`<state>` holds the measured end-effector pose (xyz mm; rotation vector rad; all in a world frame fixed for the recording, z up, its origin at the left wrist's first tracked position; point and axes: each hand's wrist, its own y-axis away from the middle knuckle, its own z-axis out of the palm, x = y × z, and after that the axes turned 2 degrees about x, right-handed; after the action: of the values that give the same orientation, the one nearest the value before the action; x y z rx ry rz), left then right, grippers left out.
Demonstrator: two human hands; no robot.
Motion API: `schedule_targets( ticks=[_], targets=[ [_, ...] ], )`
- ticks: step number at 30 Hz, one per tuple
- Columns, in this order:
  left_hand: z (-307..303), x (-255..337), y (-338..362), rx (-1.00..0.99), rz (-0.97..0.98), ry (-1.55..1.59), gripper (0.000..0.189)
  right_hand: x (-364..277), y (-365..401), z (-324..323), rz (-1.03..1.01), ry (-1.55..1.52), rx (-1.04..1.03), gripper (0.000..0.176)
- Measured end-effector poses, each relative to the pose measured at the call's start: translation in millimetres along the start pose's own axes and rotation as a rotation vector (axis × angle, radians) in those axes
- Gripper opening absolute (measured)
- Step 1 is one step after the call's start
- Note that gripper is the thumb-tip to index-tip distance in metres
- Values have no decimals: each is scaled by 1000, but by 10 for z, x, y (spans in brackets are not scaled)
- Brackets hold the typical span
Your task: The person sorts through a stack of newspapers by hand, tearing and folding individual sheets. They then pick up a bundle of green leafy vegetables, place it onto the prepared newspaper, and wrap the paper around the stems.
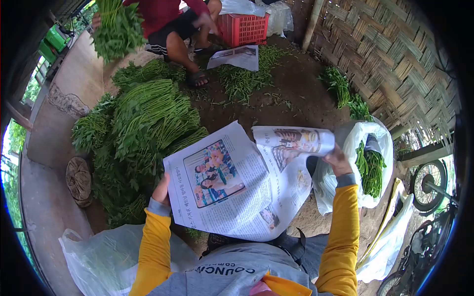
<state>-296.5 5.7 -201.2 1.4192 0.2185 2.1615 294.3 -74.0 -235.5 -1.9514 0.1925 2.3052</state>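
A sheet of newspaper (pixel 247 207) is spread between my two hands above my lap, its right part curled over. My left hand (pixel 161 190) grips the left edge, with the fingers hidden behind the paper. My right hand (pixel 338 161) is closed on the curled upper right corner. Just beyond the paper's left side lies a big pile of long-stemmed leafy greens (pixel 153 111). Close to my right hand stands a white plastic bag (pixel 326 190) holding bundles of greens (pixel 371 172), one with printed paper around it.
Across from me a person (pixel 165 17) in a dark red top holds up a bunch of greens (pixel 117 32). Cut stems (pixel 247 81), a paper sheet (pixel 247 56) and a red crate (pixel 244 28) are near them. A clear plastic bag (pixel 113 251) lies at lower left; a motorbike wheel (pixel 428 186) stands right.
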Motion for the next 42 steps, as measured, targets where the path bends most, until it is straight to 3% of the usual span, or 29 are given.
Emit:
schedule_targets(
  ticks=[1,2,6,9,11,12,13,14,16,18,21,25,28,29,31,33,34,36,37,40,42],
  targets=[
    [10,2,12,-14,-35,-101,50,99,5,-55,38,122,5,57],
    [42,-31,19,22,36,-204,47,146,-6,-140,239,393,84,38],
    [38,67,4,178,165,-242,42,68,124,-92,-62,187,382,14],
    [14,273,-2,116,87,-51,42,-121,101,17,-138,-154,404,20],
    [71,252,37,64,27,-24,43,-96,155,21,-89,-97,318,30],
    [85,221,55,36,10,-62,44,48,136,-166,22,175,243,38],
    [93,190,75,12,-9,-100,44,119,97,-9,-78,160,245,38],
    [39,172,57,-5,-21,-159,45,160,69,-38,83,305,256,35],
    [32,212,50,-28,-77,-21,45,201,90,-47,151,338,295,30],
    [123,229,80,-20,-77,17,44,232,100,29,-47,126,354,24],
    [332,271,167,21,-16,-82,41,-72,99,275,-82,-5,357,21],
    [322,304,103,64,31,-154,36,111,-23,203,-50,174,201,20],
    [182,405,38,73,11,-193,33,-39,51,184,-81,-31,409,19],
    [125,448,36,70,-1,-213,32,-104,59,178,-139,-132,362,20],
    [-118,410,-57,95,3,-244,29,-251,120,209,-29,324,224,23],
    [-353,371,-153,112,-13,-293,28,-350,96,407,206,519,118,26],
    [-240,399,-156,113,12,-295,28,-160,93,364,76,364,82,25],
    [-46,395,-147,127,52,-294,29,-28,96,230,20,291,262,25],
    [-112,373,-170,166,116,-442,30,-16,90,244,-7,253,348,25],
    [-380,251,-365,334,326,-886,38,-27,80,316,-243,456,485,22],
    [-366,251,-387,364,420,-938,40,-61,58,342,-304,604,547,23]
  ],
)
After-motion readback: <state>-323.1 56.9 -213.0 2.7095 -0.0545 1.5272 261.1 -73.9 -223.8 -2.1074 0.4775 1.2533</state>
